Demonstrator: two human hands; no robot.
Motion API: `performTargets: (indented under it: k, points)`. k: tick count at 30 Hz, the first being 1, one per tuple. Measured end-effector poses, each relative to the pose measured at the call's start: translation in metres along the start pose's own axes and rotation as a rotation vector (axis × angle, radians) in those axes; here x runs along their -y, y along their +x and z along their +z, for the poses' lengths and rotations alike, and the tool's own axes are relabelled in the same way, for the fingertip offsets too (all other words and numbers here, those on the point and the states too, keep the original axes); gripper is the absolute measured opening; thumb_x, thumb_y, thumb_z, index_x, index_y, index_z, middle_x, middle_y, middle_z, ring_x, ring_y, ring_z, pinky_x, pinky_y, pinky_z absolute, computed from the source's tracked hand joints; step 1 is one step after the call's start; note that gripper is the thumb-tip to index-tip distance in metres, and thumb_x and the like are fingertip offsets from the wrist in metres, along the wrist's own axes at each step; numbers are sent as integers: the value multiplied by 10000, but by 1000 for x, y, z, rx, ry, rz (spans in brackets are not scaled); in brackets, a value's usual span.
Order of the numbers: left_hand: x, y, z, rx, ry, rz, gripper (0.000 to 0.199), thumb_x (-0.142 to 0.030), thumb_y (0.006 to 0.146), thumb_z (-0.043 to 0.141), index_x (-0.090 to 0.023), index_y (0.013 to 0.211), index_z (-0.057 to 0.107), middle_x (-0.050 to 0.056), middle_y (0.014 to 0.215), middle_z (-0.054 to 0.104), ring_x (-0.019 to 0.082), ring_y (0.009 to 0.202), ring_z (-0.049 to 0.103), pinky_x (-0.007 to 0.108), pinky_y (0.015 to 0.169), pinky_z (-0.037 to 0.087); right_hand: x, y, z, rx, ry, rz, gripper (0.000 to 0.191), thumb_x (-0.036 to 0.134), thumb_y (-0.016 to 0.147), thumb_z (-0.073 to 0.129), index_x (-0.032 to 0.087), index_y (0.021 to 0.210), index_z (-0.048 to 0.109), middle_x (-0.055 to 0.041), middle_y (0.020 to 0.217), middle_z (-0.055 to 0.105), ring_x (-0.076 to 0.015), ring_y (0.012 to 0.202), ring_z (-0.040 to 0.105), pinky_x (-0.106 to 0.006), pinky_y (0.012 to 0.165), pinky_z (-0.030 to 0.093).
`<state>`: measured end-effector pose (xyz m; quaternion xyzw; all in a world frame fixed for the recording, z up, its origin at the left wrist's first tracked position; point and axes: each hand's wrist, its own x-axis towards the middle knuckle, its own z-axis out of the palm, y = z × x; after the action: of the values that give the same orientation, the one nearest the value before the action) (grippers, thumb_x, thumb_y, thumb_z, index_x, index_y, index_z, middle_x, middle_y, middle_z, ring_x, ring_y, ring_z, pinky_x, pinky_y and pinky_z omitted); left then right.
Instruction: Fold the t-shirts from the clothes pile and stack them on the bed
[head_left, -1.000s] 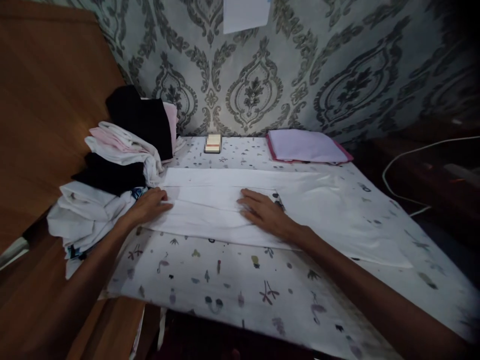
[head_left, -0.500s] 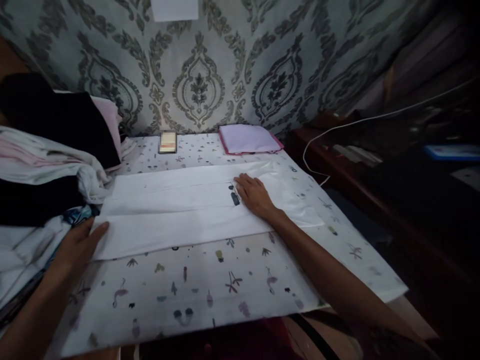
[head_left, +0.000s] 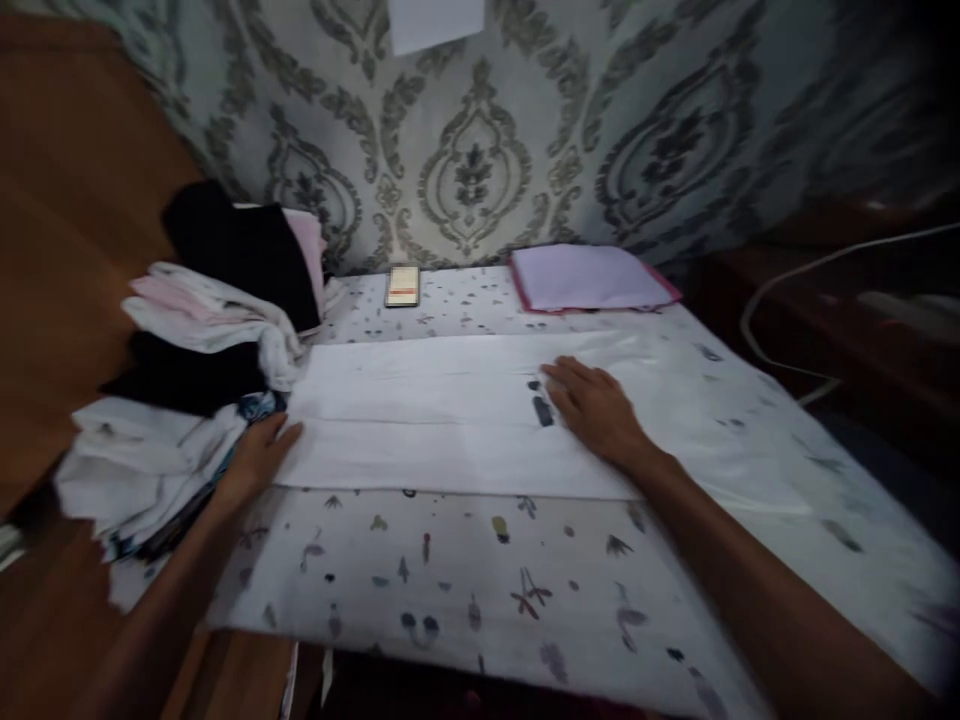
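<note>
A white garment (head_left: 420, 400) lies folded in a long strip across the patterned sheet (head_left: 465, 590), with a small dark print near its middle. My left hand (head_left: 264, 455) is at the garment's left end, thumb over the cloth and the other fingers partly hidden at its edge; whether it grips the cloth is unclear. On the garment beside the dark print, my right hand (head_left: 596, 408) rests palm down, fingers extended and holding nothing. To its right the cloth spreads loosely with wrinkles.
Heaped clothes (head_left: 232, 270) stand at the left beside a brown wooden panel (head_left: 75, 220). A phone-like object (head_left: 403, 286) and a folded lilac cloth (head_left: 592, 278) lie near the patterned wall. A white cable (head_left: 757, 300) runs at the right.
The view has turned left, so everything appears further right and more of the clothes pile and wooden panel shows. Both hands remain at about the same places on the garment.
</note>
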<state>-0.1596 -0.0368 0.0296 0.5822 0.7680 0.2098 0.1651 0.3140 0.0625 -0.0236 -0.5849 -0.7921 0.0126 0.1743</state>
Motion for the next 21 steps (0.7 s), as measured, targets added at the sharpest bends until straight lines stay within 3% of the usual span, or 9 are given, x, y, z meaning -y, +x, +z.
performTargets:
  k: [4, 8, 12, 14, 16, 19, 21]
  points:
    - [-1, -4, -5, 17, -123, 0, 404, -600, 749, 464, -208, 673, 524, -32, 605, 457, 153, 610, 454, 262, 547, 352, -4, 2, 7, -41, -20, -35, 503, 396, 989, 306, 191, 1330, 614, -136, 1420, 595, -297, 1365, 503, -532, 1118, 398]
    - [2, -11, -7, 83, -317, -129, 422, -595, 693, 554, -203, 849, 557, -75, 566, 405, 123, 519, 380, 238, 481, 260, -1, 2, 5, -33, -45, -35, 534, 402, 987, 281, 166, 1316, 628, -167, 1401, 603, -311, 1360, 509, -518, 1114, 409]
    - [0, -19, -12, 86, -246, -153, 378, -499, 731, 593, -197, 957, 569, -75, 577, 465, 137, 525, 463, 246, 514, 330, 3, 2, 2, 5, -48, -10, 597, 438, 986, 224, 145, 1327, 617, -178, 1426, 582, -304, 1380, 487, -509, 1137, 377]
    - [-5, -26, -15, 15, -23, -122, 320, -413, 800, 567, -198, 1037, 586, -27, 669, 578, 186, 644, 580, 283, 600, 422, 3, 3, 2, 17, -50, 2, 613, 446, 981, 208, 146, 1329, 613, -174, 1433, 578, -299, 1375, 491, -508, 1141, 371]
    - [-11, -33, -14, -100, 248, -51, 319, -332, 863, 527, -197, 1145, 590, 61, 888, 683, 263, 885, 655, 361, 757, 491, 3, 3, 2, 15, -46, 1, 626, 452, 973, 202, 140, 1324, 615, -179, 1427, 582, -300, 1373, 493, -510, 1140, 372]
    - [-21, -41, -1, -175, 418, 158, 368, -292, 940, 455, -170, 1268, 566, 156, 1240, 657, 320, 1211, 585, 462, 1002, 464, 1, 4, 4, 21, -38, -1, 660, 478, 960, 192, 126, 1313, 624, -192, 1418, 586, -311, 1377, 489, -515, 1134, 380]
    - [-27, -42, 14, -100, 370, 322, 428, -338, 987, 412, -161, 1364, 510, 160, 1430, 563, 292, 1360, 492, 458, 1121, 400, 0, 4, 4, 24, -36, 4, 670, 494, 955, 188, 136, 1312, 628, -183, 1421, 586, -309, 1383, 484, -515, 1136, 382]
